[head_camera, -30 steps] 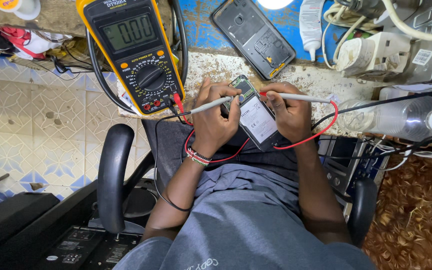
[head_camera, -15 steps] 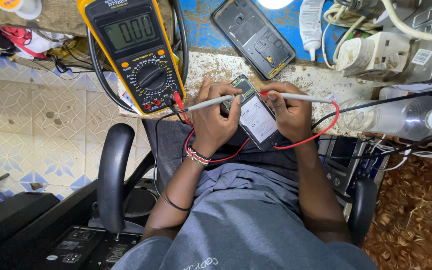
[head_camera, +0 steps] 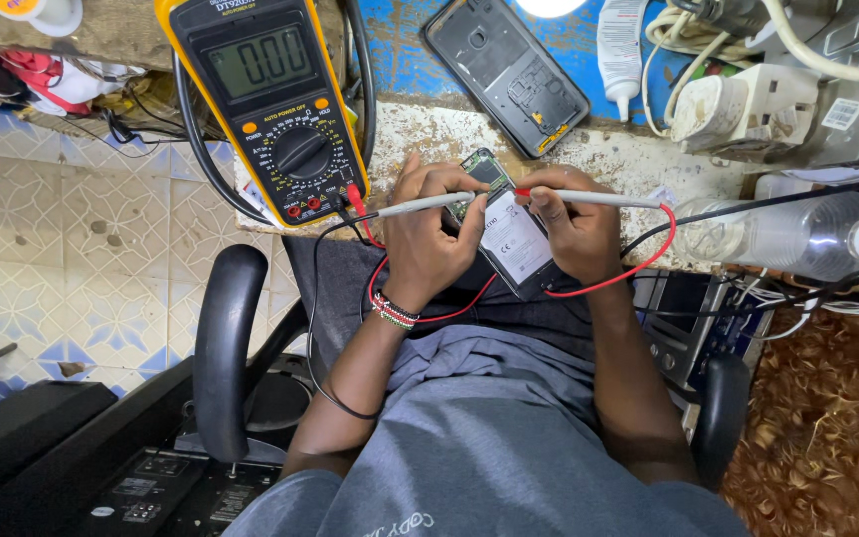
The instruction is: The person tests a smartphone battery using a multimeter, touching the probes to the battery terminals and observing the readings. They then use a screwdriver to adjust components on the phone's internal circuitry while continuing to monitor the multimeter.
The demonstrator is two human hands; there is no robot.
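Observation:
My left hand point(head_camera: 428, 244) grips a white test probe point(head_camera: 420, 205) on a black lead. The other white probe point(head_camera: 603, 199), on a red lead, is in my right hand point(head_camera: 571, 221). Both probe tips meet over an opened phone point(head_camera: 509, 234) with a white battery and a bare green board at its top, lying at the bench edge between my hands. A yellow-and-black multimeter point(head_camera: 275, 104) with a grey display stands to the left, both leads plugged into its lower jacks.
A dark phone back cover point(head_camera: 506, 72) lies on the blue bench top. A white glue bottle point(head_camera: 620, 50), white power adapters point(head_camera: 748, 104) and a clear plastic bottle point(head_camera: 777, 237) crowd the right. Black chair armrests point(head_camera: 226, 348) flank my lap above a tiled floor.

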